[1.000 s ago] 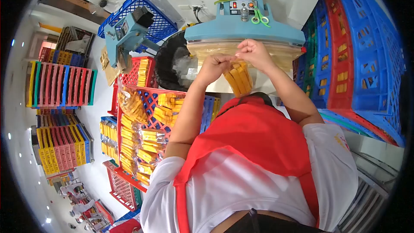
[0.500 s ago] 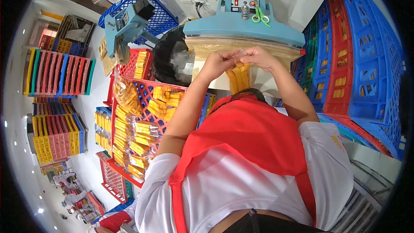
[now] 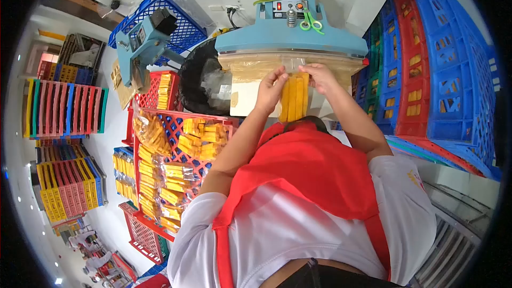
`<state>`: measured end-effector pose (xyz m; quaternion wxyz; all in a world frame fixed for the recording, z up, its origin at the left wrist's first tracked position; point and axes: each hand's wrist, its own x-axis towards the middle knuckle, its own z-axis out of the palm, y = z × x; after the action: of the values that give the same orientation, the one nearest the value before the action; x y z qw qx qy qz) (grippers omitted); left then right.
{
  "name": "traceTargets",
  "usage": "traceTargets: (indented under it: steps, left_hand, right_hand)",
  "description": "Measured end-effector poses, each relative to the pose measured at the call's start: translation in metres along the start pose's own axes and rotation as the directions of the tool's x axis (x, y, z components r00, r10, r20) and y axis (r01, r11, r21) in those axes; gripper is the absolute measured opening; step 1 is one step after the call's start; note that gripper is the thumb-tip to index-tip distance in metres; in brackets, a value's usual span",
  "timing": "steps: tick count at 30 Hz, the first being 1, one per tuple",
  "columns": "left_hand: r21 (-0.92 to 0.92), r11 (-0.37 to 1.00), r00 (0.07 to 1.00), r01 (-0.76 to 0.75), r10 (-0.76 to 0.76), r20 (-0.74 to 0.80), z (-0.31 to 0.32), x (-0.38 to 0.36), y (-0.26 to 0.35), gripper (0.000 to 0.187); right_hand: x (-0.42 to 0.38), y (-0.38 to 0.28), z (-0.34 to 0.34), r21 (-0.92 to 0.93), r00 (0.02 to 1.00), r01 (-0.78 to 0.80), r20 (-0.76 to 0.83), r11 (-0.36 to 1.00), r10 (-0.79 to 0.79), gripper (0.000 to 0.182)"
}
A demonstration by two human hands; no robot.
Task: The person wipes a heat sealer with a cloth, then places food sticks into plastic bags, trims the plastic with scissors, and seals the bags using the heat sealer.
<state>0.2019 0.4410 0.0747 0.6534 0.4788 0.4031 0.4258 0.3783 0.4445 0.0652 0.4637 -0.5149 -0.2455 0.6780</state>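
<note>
I have the left hand (image 3: 271, 89) and right hand (image 3: 321, 78) pinching a clear plastic bag (image 3: 294, 64) of yellow strips (image 3: 294, 98); the blue heat sealer (image 3: 290, 40) stands beyond their fingers.

I wear a white shirt (image 3: 250, 242) with short, loose sleeves (image 3: 200, 218) and a rounded neckline; a small yellow-orange print (image 3: 415, 178) marks my right sleeve. Over it sits my bright red apron (image 3: 314, 176), softly creased, with two flat straps (image 3: 224, 256). My left hand (image 3: 271, 90) and right hand (image 3: 323, 78) are bare.
</note>
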Motion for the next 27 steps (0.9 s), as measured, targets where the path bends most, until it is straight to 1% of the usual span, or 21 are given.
traceTargets:
  steps: [2, 3, 5, 7, 8, 9, 10, 11, 12, 13, 14, 15, 16, 17, 19, 20, 21, 23, 24, 26, 27]
  left_hand:
    - [0.004, 1.0, 1.0, 0.011, -0.011, -0.014, -0.003, -0.001, -0.006, 0.04]
    - [0.01, 1.0, 0.999, 0.02, -0.02, -0.035, -0.006, 0.0, -0.009, 0.037]
    - [0.01, 1.0, 0.999, 0.017, -0.017, -0.046, -0.017, 0.005, -0.016, 0.038]
    - [-0.002, 0.995, 0.983, 0.1, -0.1, -0.154, -0.028, 0.012, -0.017, 0.037]
    - [-0.003, 0.995, 0.984, 0.102, -0.101, -0.147, -0.035, 0.017, -0.017, 0.037]
    - [-0.081, 0.99, 0.983, 0.119, -0.129, -0.129, -0.047, 0.025, -0.019, 0.036]
    - [-0.159, 0.977, 0.981, 0.139, -0.157, -0.111, -0.057, 0.032, -0.017, 0.035]
    - [-0.162, 0.976, 0.981, 0.144, -0.163, -0.104, -0.067, 0.04, -0.016, 0.035]
    - [-0.196, 0.973, 0.978, 0.122, -0.152, -0.142, -0.076, 0.047, -0.013, 0.037]
    - [-0.23, 0.968, 0.973, 0.099, -0.143, -0.182, -0.083, 0.053, -0.009, 0.038]
    - [-0.235, 0.966, 0.972, 0.107, -0.151, -0.18, -0.091, 0.059, -0.007, 0.038]
    - [-0.194, 0.973, 0.973, 0.125, -0.159, -0.168, -0.097, 0.065, -0.002, 0.037]
    - [-0.154, 0.978, 0.973, 0.143, -0.167, -0.158, -0.103, 0.071, -0.002, 0.035]
    - [-0.162, 0.975, 0.972, 0.15, -0.176, -0.157, -0.105, 0.077, -0.004, 0.035]
    - [-0.067, 0.996, 0.992, 0.059, -0.066, -0.104, -0.108, 0.08, -0.006, 0.034]
    - [0.09, 0.996, 0.989, -0.005, 0.018, -0.145, -0.108, 0.079, -0.007, 0.036]
    - [0.09, 0.996, 0.989, -0.005, 0.018, -0.149, -0.109, 0.076, -0.001, 0.036]
    - [0.252, 0.966, 0.957, 0.064, 0.013, -0.291, -0.111, 0.069, 0.012, 0.04]
    - [0.252, 0.966, 0.956, 0.061, 0.016, -0.293, -0.112, 0.061, 0.026, 0.04]
    - [0.078, 0.987, 0.986, 0.143, -0.135, -0.096, -0.118, 0.028, 0.052, 0.046]
    - [0.08, 0.987, 0.986, 0.141, -0.133, -0.1, -0.123, 0.012, 0.053, 0.046]
  right_hand:
    - [0.005, 0.003, 0.005, 0.024, 0.994, -0.092, -0.051, 0.996, 0.093, 0.016]
    - [0.013, 0.007, 0.007, 0.025, 0.994, -0.091, -0.054, 0.996, 0.093, 0.016]
    - [0.031, 0.014, 0.012, -0.001, 0.985, -0.156, -0.069, 0.988, 0.155, 0.014]
    - [0.043, 0.016, 0.029, 0.04, 0.979, -0.175, -0.096, 0.984, 0.178, 0.014]
    - [0.049, 0.018, 0.038, 0.076, 0.971, -0.197, -0.122, 0.977, 0.205, 0.013]
    - [0.055, 0.017, 0.048, 0.077, 0.971, -0.194, -0.129, 0.978, 0.203, 0.013]
    - [0.062, 0.017, 0.059, 0.105, 0.96, -0.191, -0.188, 0.976, 0.208, 0.013]
    - [0.067, 0.017, 0.07, 0.133, 0.945, -0.188, -0.246, 0.973, 0.217, 0.013]
    - [0.071, 0.018, 0.077, 0.183, 0.942, -0.177, -0.254, 0.967, 0.221, 0.015]
    - [0.071, 0.019, 0.082, 0.183, 0.939, -0.181, -0.261, 0.966, 0.225, 0.015]
    - [0.069, 0.022, 0.085, 0.201, 0.966, -0.153, -0.175, 0.968, 0.189, 0.018]
    - [0.064, 0.022, 0.092, 0.223, 0.985, -0.126, -0.088, 0.967, 0.149, 0.021]
    - [0.043, 0.011, 0.108, 0.129, 0.984, -0.144, -0.088, 0.981, 0.156, 0.033]
    - [0.041, 0.022, 0.115, 0.125, 0.982, -0.152, -0.095, 0.98, 0.164, 0.033]
    - [0.036, 0.04, 0.126, 0.011, 0.984, 0.135, -0.122, 0.991, -0.133, 0.044]
    - [0.037, 0.041, 0.128, 0.057, 0.982, 0.143, -0.134, 0.988, -0.134, 0.052]
    - [0.039, 0.043, 0.131, 0.056, 0.982, 0.141, -0.131, 0.988, -0.133, 0.052]
    - [0.042, 0.045, 0.137, 0.139, 0.978, 0.17, -0.146, 0.976, -0.15, 0.052]
    - [0.046, 0.048, 0.138, 0.137, 0.978, 0.171, -0.142, 0.976, -0.152, 0.052]
    - [0.052, 0.055, 0.138, 0.086, 0.957, 0.224, -0.209, 0.971, -0.202, 0.05]
    - [0.054, 0.055, 0.14, 0.088, 0.958, 0.223, -0.204, 0.971, -0.202, 0.05]
